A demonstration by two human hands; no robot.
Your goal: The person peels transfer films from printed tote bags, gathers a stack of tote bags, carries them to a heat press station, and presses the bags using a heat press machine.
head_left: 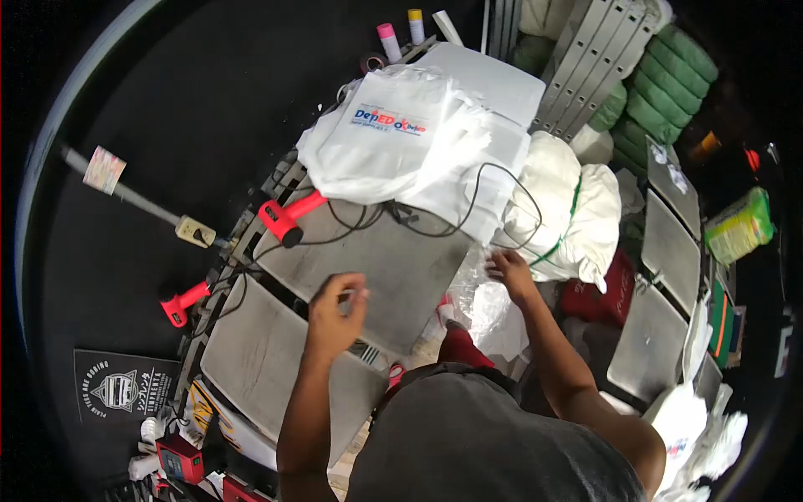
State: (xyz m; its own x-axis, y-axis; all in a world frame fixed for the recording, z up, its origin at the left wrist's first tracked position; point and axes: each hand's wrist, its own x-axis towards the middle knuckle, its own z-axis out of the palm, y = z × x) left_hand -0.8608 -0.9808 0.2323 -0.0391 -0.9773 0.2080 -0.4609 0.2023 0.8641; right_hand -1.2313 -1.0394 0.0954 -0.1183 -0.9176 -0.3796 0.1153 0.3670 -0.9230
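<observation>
My left hand (337,316) hovers over the grey panels of the bench, its fingers loosely curved and holding nothing I can see. Beyond it, a red gun-shaped tool with a black end (288,221) lies on the grey panel (376,276), a black cable (456,227) running from that area. My right hand (508,272) is past the panel's right edge, fingers apart, beside clear plastic (493,309) and a tied white cloth bundle (548,188). A stack of white printed bags (393,125) lies on the far part of the bench.
A second red gun-shaped tool (182,304) hangs at the bench's left edge. Spray cans (416,27) stand at the far end. A metal ladder (598,63) and green rolled bundles (673,84) are at the back right. More grey panels (657,335) line the right side.
</observation>
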